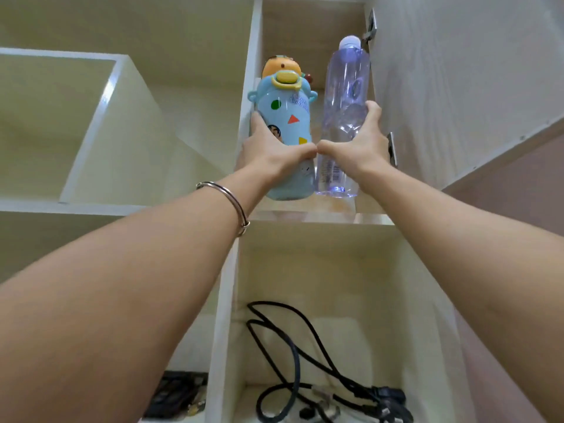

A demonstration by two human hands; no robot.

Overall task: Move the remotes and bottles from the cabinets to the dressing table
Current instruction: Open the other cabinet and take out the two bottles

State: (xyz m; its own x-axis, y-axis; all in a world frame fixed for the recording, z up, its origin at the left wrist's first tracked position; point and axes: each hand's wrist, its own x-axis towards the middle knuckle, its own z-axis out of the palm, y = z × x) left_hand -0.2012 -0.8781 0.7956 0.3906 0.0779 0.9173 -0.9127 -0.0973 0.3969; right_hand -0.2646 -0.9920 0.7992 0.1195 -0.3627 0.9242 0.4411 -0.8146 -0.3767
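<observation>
A light blue children's bottle (285,117) with coloured shapes and a yellow lid stands in the upper cabinet compartment. My left hand (271,152) is wrapped around its middle. Right beside it stands a tall clear plastic bottle (346,83) with a pale cap, and my right hand (358,145) grips its lower half. My two thumbs touch between the bottles. Behind the blue bottle an orange toy-like object (282,67) peeks out, mostly hidden. No remote is clearly visible.
The shelf board (320,216) under the bottles divides the cabinet. The lower compartment holds coiled black cables (305,361). A dark object (177,395) lies in the lower left compartment. The open cabinet door (457,87) hangs at the right. An open white box shelf (91,123) stands at the left.
</observation>
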